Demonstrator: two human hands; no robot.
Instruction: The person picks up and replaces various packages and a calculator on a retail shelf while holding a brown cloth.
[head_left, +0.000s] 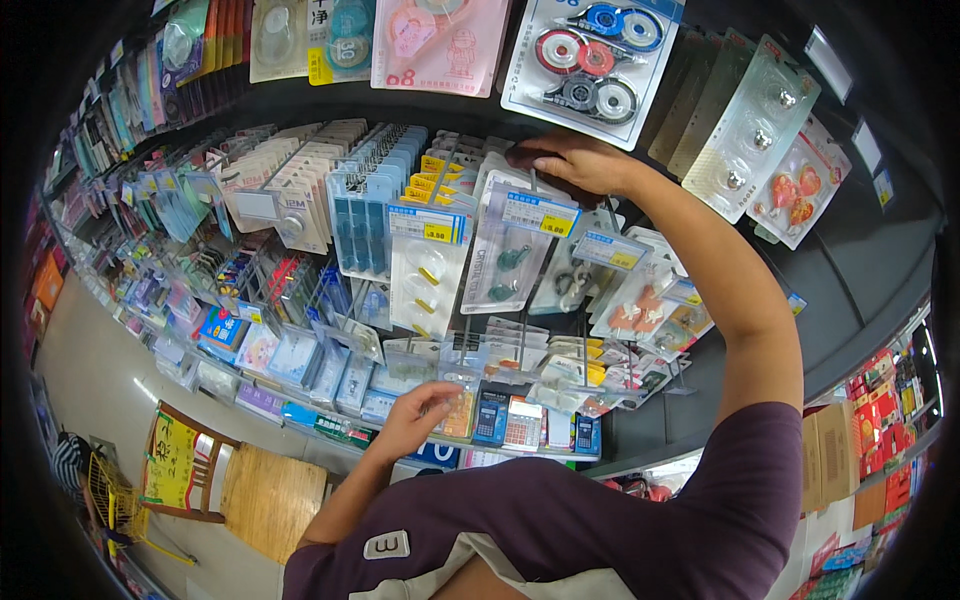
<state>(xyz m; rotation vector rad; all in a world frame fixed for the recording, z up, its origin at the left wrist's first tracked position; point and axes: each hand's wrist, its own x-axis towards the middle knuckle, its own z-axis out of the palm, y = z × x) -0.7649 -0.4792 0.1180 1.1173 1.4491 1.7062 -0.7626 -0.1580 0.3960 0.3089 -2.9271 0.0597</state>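
At the lower centre my left hand (420, 416) is raised with bent fingers, thumb apart, holding nothing visible, before hanging blister packs. My right hand (581, 169) reaches in over a display hook, under a hanging pack of correction tapes (592, 67). Its fingertips are partly hidden among the cards, so its grip is unclear. Just below it hang a price tag (541, 212) and a blister pack with teal wall hooks (506, 259). To the left hang a pack with gold-coloured pieces (425, 289) and blue-green packs (360, 225).
Metal display hooks with price tags stick out all along the shelf. Boxed calculators (523, 424) stand on the shelf below. A wooden chair (274, 491) stands at the lower left, near a yellow shopping cart (116, 495) and a person in striped clothing (69, 465). Cardboard boxes (831, 450) are at the right.
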